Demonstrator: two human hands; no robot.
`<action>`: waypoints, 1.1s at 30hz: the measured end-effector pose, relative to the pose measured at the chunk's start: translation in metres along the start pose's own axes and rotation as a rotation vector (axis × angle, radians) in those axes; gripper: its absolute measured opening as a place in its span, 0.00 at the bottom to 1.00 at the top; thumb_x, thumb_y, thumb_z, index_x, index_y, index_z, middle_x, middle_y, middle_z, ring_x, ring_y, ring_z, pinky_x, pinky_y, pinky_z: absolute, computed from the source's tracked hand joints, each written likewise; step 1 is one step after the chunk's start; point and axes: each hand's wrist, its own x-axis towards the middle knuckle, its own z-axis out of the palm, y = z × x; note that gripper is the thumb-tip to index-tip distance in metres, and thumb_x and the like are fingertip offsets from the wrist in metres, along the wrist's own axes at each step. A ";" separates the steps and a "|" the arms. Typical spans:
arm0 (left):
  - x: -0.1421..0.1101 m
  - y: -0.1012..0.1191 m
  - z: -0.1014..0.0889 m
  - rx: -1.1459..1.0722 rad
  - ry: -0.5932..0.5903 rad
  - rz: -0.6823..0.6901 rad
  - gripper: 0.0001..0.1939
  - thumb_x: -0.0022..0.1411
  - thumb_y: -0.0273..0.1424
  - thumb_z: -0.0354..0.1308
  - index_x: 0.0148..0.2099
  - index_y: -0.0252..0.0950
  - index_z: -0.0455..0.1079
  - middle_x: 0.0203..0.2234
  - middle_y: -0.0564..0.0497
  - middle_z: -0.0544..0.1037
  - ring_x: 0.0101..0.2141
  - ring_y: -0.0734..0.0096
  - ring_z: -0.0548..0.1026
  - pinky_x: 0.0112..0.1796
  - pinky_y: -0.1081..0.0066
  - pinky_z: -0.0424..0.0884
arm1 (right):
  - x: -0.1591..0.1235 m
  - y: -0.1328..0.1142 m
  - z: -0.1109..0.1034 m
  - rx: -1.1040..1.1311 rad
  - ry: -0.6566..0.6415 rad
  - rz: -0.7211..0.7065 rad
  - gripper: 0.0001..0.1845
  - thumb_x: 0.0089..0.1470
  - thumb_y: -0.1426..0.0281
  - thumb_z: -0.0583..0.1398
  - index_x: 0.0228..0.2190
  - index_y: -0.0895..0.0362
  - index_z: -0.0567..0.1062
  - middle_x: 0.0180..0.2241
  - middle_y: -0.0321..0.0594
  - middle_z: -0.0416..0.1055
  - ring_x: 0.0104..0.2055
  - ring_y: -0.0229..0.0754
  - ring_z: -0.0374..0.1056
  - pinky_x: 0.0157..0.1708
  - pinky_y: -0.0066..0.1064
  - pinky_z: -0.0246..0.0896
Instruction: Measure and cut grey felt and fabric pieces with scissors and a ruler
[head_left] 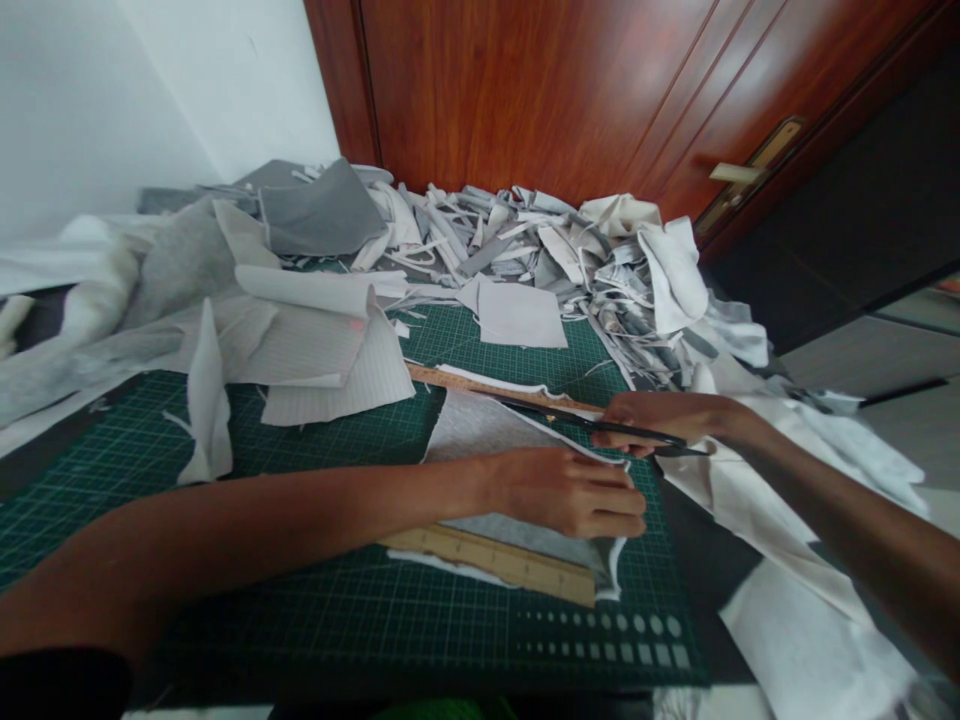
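A piece of grey fabric with white edges (480, 425) lies on the green cutting mat (300, 600). My left hand (570, 490) rests on its right part, fingers curled and pressed together over the cloth; the fingertips are partly hidden. In my right hand (641, 415) are black scissors (577, 420), their blades pointing left along the fabric's far edge. A brown strip like a ruler (502, 387) runs beside that far edge. Along the near side, partly under my left forearm, lies a tan ruler (502, 565).
Ribbed white fabric pieces (307, 340) overlap the mat's left side. A small pale square of cloth (523, 315) lies at its far edge. Behind is a heap of grey and white scraps (517, 240) against a wooden door (525, 90). More white cloth (817, 630) lies at right.
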 end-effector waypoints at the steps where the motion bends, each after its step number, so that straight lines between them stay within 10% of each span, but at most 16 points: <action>1: 0.000 0.001 0.001 -0.003 0.012 0.008 0.11 0.76 0.28 0.55 0.48 0.40 0.80 0.48 0.52 0.83 0.48 0.73 0.79 0.49 0.73 0.75 | 0.000 -0.003 0.000 -0.004 0.013 0.009 0.27 0.59 0.49 0.59 0.20 0.54 0.59 0.17 0.28 0.53 0.21 0.31 0.47 0.20 0.27 0.41; 33: 0.002 0.000 -0.003 -0.016 0.062 0.010 0.09 0.74 0.26 0.58 0.48 0.36 0.80 0.45 0.50 0.84 0.46 0.70 0.80 0.51 0.72 0.74 | 0.017 -0.021 -0.012 -0.096 -0.012 -0.046 0.23 0.56 0.52 0.57 0.18 0.55 0.65 0.17 0.33 0.62 0.21 0.34 0.55 0.24 0.29 0.52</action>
